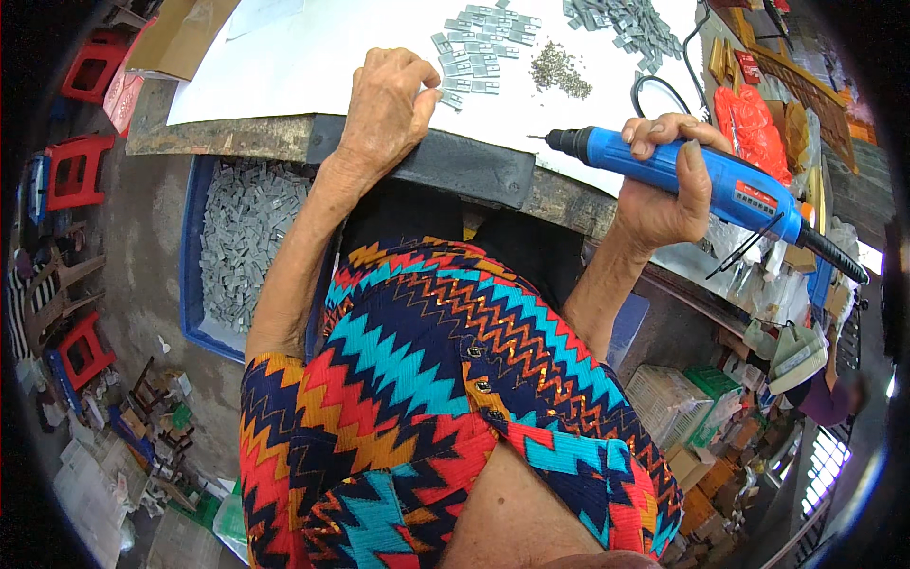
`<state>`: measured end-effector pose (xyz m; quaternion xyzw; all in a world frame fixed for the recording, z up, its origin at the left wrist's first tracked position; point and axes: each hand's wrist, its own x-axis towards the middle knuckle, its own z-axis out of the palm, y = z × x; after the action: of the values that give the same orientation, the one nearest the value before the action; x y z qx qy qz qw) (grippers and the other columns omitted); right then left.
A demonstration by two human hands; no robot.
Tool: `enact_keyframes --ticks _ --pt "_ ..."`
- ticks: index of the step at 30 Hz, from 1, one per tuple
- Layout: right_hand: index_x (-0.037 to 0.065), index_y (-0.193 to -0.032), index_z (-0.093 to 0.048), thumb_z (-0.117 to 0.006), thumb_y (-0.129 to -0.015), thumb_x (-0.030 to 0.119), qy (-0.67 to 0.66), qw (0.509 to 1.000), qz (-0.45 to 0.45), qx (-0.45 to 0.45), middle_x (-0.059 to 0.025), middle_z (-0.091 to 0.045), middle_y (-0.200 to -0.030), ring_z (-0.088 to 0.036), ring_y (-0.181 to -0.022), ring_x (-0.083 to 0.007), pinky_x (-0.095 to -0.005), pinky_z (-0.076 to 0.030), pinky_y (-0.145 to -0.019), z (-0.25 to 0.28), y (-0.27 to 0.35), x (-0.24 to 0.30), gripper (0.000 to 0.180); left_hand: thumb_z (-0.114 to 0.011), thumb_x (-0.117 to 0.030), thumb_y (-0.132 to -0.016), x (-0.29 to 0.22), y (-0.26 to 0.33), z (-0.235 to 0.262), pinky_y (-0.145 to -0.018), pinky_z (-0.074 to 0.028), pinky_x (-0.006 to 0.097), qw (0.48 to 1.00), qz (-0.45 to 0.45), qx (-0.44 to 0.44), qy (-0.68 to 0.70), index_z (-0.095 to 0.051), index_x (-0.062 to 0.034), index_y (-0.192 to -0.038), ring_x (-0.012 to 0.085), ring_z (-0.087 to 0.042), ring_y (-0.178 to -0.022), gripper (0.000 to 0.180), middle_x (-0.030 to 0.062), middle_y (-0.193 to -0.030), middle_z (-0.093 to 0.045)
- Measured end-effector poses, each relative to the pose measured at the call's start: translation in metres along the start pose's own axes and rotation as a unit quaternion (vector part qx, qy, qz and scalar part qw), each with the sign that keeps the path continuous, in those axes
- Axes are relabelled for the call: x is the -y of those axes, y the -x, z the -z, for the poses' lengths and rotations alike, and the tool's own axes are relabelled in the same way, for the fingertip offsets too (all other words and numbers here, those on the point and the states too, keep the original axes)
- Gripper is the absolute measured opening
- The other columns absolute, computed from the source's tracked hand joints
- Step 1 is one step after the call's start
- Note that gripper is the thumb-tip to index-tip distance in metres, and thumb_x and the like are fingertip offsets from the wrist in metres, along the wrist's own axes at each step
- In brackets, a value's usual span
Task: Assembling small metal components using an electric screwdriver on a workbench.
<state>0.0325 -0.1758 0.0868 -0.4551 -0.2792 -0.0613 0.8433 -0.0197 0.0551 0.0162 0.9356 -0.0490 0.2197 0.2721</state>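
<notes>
In my right hand is a blue electric screwdriver, fingers and thumb wrapped round its body. Its thin bit points left over the table's near edge, apart from any part. My left hand rests at the white tabletop's near side with fingers curled and fingertips pinched; whatever they may hold is hidden. Just right of those fingertips, small flat grey plastic pieces lie in rough rows. Beside the rows a scatter of tiny screws is spread on the white sheet.
A heap of grey pieces lies at the far right, near a black cable. Below the table on the left stands a blue bin full of grey parts. A cardboard box, red stools and a red plastic bag surround the table.
</notes>
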Motion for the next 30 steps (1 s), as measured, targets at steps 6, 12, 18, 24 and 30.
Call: enact_keyframes --ticks 6,12,18,24,30 --pt "-0.001 -0.094 -0.053 -0.05 -0.075 0.009 0.004 1.0 -0.003 -0.017 -0.0154 -0.053 -0.075 -0.049 -0.06 -0.0208 -0.0398 -0.038 -0.063 -0.001 0.002 0.0 0.022 -0.061 -0.012 -0.07 0.001 0.006 -0.004 -0.077 -0.038 0.037 1.0 0.021 0.005 -0.009 -0.059 -0.0038 -0.079 0.0245 -0.047 -0.085 0.012 0.0087 -0.084 -0.055" --pt "-0.001 -0.093 -0.053 -0.051 -0.075 0.009 0.002 1.0 -0.013 -0.019 -0.0154 -0.053 -0.075 -0.049 -0.06 -0.0211 -0.0401 -0.038 -0.063 0.0 0.002 0.001 0.021 -0.062 -0.012 -0.07 -0.008 0.006 -0.008 -0.078 -0.037 0.038 1.0 0.021 -0.003 -0.011 -0.059 -0.0059 -0.078 0.0241 -0.046 -0.09 0.011 0.0063 -0.088 -0.055" --pt "-0.001 -0.093 -0.053 -0.051 -0.075 0.009 0.017 1.0 -0.013 -0.022 -0.0158 -0.054 -0.075 -0.05 -0.06 -0.0215 -0.0401 -0.038 -0.063 0.0 0.002 0.001 0.02 -0.062 -0.012 -0.07 -0.018 0.005 -0.015 -0.078 -0.036 0.039 0.999 0.033 0.009 -0.012 -0.059 -0.007 -0.078 0.0239 -0.046 -0.092 0.01 0.0063 -0.088 -0.054" --pt "0.0 -0.093 -0.053 -0.051 -0.075 0.009 0.014 0.999 -0.012 -0.028 -0.0156 -0.054 -0.074 -0.05 -0.059 -0.0216 -0.0404 -0.038 -0.062 0.003 0.003 0.003 0.02 -0.061 -0.01 -0.068 -0.023 0.002 -0.021 -0.077 -0.034 0.038 0.999 0.006 -0.033 -0.017 -0.06 -0.0072 -0.077 0.0231 -0.044 -0.088 0.009 0.0057 -0.084 -0.051" --pt "-0.001 -0.093 -0.053 -0.05 -0.076 0.009 0.015 0.999 -0.007 -0.03 -0.0157 -0.054 -0.074 -0.05 -0.06 -0.022 -0.0406 -0.039 -0.063 0.002 0.004 0.001 0.02 -0.063 -0.007 -0.066 -0.029 0.0 -0.023 -0.076 -0.034 0.037 0.998 -0.015 -0.048 -0.027 -0.06 -0.0073 -0.08 0.0225 -0.043 -0.088 0.014 0.0049 -0.086 -0.05"
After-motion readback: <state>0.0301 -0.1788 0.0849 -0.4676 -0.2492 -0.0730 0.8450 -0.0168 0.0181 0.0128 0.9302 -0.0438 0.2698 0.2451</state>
